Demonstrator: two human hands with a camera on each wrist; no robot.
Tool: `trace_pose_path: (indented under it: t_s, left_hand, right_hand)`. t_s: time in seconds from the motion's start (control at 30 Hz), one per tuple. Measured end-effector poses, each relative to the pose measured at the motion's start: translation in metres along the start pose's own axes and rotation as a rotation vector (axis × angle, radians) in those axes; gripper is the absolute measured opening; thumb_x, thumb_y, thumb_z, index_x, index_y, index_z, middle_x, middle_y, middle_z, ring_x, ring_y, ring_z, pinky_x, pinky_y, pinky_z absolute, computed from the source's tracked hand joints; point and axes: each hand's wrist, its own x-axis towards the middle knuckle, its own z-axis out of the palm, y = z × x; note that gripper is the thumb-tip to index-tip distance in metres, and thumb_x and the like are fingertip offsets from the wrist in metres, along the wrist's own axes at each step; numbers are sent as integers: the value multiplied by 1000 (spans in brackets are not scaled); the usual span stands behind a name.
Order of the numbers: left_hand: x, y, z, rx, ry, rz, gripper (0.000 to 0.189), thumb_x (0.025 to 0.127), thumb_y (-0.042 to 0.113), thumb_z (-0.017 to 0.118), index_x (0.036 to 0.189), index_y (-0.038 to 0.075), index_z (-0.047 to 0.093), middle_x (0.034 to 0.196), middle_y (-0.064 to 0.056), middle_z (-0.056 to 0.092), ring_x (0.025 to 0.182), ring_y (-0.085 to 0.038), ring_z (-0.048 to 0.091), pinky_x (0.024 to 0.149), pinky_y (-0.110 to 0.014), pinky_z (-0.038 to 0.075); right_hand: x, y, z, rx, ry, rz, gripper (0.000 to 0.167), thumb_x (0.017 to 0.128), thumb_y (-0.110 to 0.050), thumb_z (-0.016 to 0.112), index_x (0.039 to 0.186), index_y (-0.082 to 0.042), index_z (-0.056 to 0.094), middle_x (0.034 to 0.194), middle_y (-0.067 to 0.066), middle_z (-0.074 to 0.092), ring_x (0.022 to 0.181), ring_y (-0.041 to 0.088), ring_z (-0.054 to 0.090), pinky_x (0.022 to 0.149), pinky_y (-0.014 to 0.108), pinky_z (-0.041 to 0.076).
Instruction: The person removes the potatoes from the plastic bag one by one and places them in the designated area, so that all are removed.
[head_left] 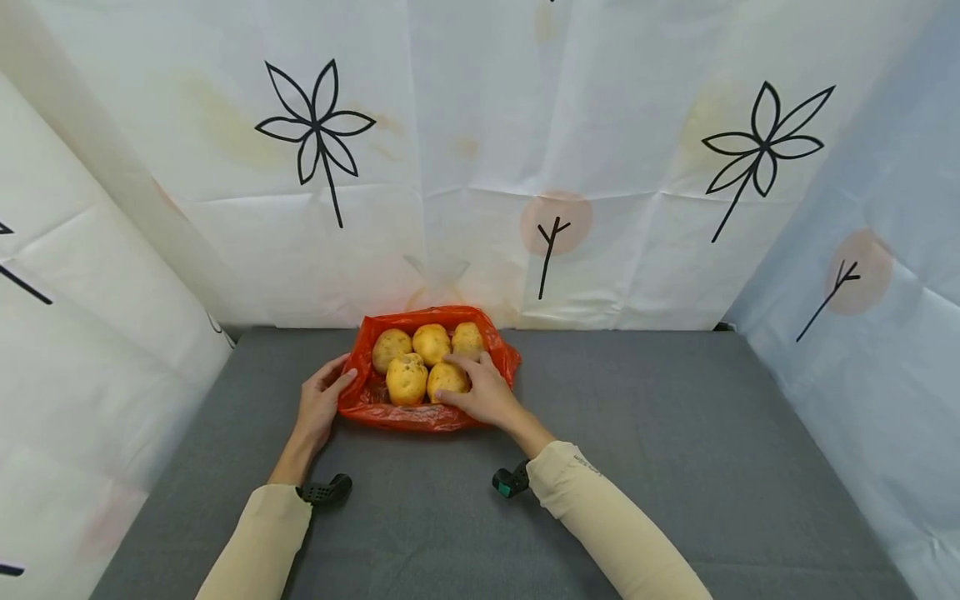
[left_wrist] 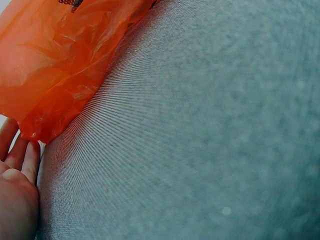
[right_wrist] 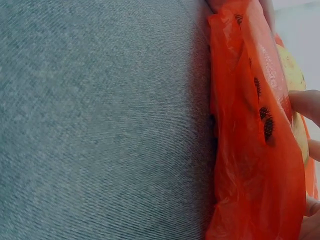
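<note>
A red plastic bag (head_left: 420, 418) lies with its mouth spread wide, and several yellow potatoes sit inside it in two rows. My right hand (head_left: 489, 395) reaches in from the right and grips the front right potato (head_left: 444, 379) between thumb and fingers. At the bag's left side, my left hand (head_left: 318, 403) touches the plastic with fairly straight fingers. Those fingers (left_wrist: 31, 160) meet the bag's lower corner in the left wrist view. The right wrist view shows right fingertips (right_wrist: 304, 104) on a potato behind the bag's wall.
A grey cloth covers the table (head_left: 645, 467). White curtains with black plant drawings (head_left: 465, 167) hang behind and at both sides. Beside the front right potato are a front left potato (head_left: 407, 380) and several others at the back. Dark straps (head_left: 326, 490) circle both wrists.
</note>
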Motion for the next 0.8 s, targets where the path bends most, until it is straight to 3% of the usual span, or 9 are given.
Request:
trace_pose_path:
  t_s: [0.13, 0.4, 0.57, 0.8]
  left_hand:
    - [5, -10, -1, 16, 4, 5, 49, 104, 22, 60, 149, 6, 50, 147, -15, 48, 115, -3, 52, 89, -12, 46]
    - [6, -11, -1, 3, 17, 20, 49, 103, 25, 62, 147, 5, 52, 139, -8, 54, 113, -6, 54, 88, -14, 48]
    - [7, -10, -1, -2, 14, 21, 49, 103, 25, 63, 147, 4, 53, 135, -5, 55, 112, -6, 55, 87, -14, 48]
    - [8, -10, -2, 11, -4, 15, 50, 104, 25, 61, 149, 5, 51, 144, -13, 50, 113, -5, 53, 88, -13, 47]
  right_hand:
    - [-1, -1, 1, -10, -7, 12, 66, 89, -38, 78, 147, -16, 55, 131, 19, 48, 110, 28, 50, 93, 48, 47]
    - [0, -1, 2, -22, 1, 12, 70, 86, -36, 82, 147, -15, 54, 129, 18, 47, 110, 27, 48, 95, 46, 47]
    - [-1, -3, -2, 24, 61, -1, 70, 83, -31, 85, 145, -14, 56, 125, 16, 46, 109, 27, 48, 94, 47, 46]
    - [0, -8, -18, 73, 147, -25, 69, 84, -29, 85, 145, -16, 57, 119, 13, 46, 104, 25, 47, 90, 44, 46]
